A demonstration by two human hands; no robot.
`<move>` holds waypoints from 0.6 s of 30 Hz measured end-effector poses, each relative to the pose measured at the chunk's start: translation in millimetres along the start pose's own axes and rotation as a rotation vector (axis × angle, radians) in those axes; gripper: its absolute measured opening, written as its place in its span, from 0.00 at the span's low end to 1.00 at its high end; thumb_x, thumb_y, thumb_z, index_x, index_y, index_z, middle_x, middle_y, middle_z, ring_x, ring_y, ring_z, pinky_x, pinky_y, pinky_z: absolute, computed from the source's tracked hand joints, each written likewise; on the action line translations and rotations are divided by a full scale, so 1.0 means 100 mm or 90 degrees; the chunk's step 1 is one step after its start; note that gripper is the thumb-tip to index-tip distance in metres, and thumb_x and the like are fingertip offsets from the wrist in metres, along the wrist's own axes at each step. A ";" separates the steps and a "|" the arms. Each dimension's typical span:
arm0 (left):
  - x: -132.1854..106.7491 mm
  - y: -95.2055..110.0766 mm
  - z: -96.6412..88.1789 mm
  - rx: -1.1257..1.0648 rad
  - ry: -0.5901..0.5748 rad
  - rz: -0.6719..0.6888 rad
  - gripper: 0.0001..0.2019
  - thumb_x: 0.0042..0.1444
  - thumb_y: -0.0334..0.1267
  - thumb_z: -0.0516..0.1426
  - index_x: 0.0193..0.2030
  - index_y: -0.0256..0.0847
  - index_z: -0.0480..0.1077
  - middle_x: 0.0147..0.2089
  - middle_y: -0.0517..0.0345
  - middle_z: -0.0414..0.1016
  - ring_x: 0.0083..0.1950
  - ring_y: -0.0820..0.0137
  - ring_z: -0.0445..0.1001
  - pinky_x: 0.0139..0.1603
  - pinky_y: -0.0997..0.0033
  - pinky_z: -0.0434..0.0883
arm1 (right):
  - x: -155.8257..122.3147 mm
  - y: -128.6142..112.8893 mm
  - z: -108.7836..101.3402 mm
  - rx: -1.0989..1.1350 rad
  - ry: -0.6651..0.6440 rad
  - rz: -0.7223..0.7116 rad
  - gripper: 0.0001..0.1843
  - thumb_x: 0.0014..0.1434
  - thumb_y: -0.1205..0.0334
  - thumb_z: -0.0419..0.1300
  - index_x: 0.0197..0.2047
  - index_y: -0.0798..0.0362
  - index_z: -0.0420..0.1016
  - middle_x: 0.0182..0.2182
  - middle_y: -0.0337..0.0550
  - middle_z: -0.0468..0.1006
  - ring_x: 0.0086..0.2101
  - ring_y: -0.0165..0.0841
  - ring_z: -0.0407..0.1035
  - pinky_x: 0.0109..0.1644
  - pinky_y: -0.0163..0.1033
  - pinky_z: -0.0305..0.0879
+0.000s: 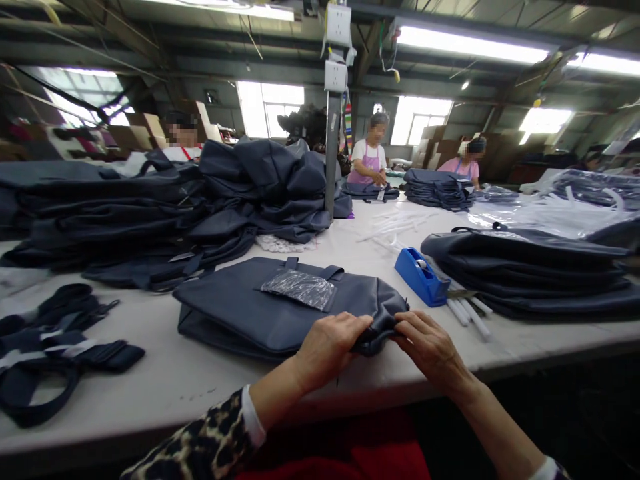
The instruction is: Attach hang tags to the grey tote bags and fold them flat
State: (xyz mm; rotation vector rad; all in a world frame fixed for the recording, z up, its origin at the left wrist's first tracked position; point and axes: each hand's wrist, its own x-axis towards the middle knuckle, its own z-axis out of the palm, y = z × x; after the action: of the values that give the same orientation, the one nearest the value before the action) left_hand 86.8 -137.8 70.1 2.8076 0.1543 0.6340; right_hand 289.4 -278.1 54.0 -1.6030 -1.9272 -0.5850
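Observation:
A dark navy fabric bag [250,303] lies flat on the white table [165,373] in front of me. A small clear plastic packet [299,288] rests on top of it. My left hand [327,348] is closed on the bag's near corner, fingers curled into the fabric. My right hand [431,347] pinches the same bunched corner from the right side. Both hands meet at the table's near edge.
A blue tape dispenser [421,277] and white sticks [467,311] lie right of the bag. Stacks of navy bags stand at left [150,207] and right [530,270]. Dark straps [55,347] lie at far left. Other people work at the table's far end.

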 end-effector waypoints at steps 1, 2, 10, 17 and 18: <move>0.00 0.00 0.04 0.001 -0.006 -0.006 0.19 0.61 0.30 0.57 0.58 0.44 0.66 0.49 0.55 0.78 0.50 0.62 0.76 0.51 0.65 0.72 | -0.04 -0.01 -0.01 -0.002 0.007 0.016 0.02 0.65 0.63 0.59 0.41 0.50 0.72 0.42 0.46 0.79 0.42 0.38 0.72 0.47 0.45 0.70; 0.00 0.00 0.08 0.005 -0.010 -0.008 0.15 0.62 0.31 0.56 0.55 0.44 0.68 0.46 0.56 0.79 0.48 0.63 0.77 0.48 0.66 0.72 | -0.07 -0.03 -0.02 -0.003 0.013 0.030 0.06 0.64 0.62 0.60 0.45 0.51 0.71 0.45 0.48 0.78 0.45 0.40 0.71 0.48 0.46 0.70; -0.03 0.03 0.36 0.027 0.012 -0.016 0.25 0.62 0.31 0.55 0.65 0.41 0.59 0.46 0.52 0.79 0.45 0.62 0.78 0.46 0.64 0.74 | -0.04 -0.21 0.06 -0.052 -0.058 -0.018 0.19 0.63 0.65 0.61 0.57 0.53 0.69 0.46 0.47 0.80 0.44 0.40 0.73 0.48 0.46 0.66; -0.60 -0.39 0.26 0.155 -0.079 0.017 0.30 0.57 0.31 0.59 0.67 0.38 0.58 0.66 0.46 0.68 0.64 0.59 0.69 0.62 0.58 0.67 | -0.53 -0.02 0.01 -0.053 -0.047 0.003 0.14 0.66 0.68 0.54 0.53 0.49 0.74 0.43 0.40 0.82 0.41 0.36 0.72 0.46 0.42 0.64; -0.74 -0.49 0.23 0.204 -0.076 0.004 0.27 0.60 0.29 0.57 0.66 0.38 0.59 0.66 0.46 0.68 0.65 0.59 0.68 0.63 0.57 0.67 | -0.60 0.05 0.00 -0.063 -0.039 0.007 0.15 0.66 0.67 0.55 0.54 0.48 0.74 0.44 0.40 0.82 0.42 0.36 0.72 0.46 0.42 0.64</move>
State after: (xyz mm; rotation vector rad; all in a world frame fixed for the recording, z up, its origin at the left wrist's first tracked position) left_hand 27.9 -107.1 6.6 3.1451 0.2440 0.4782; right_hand 301.7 -321.8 14.0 -1.7097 -1.9595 -0.6437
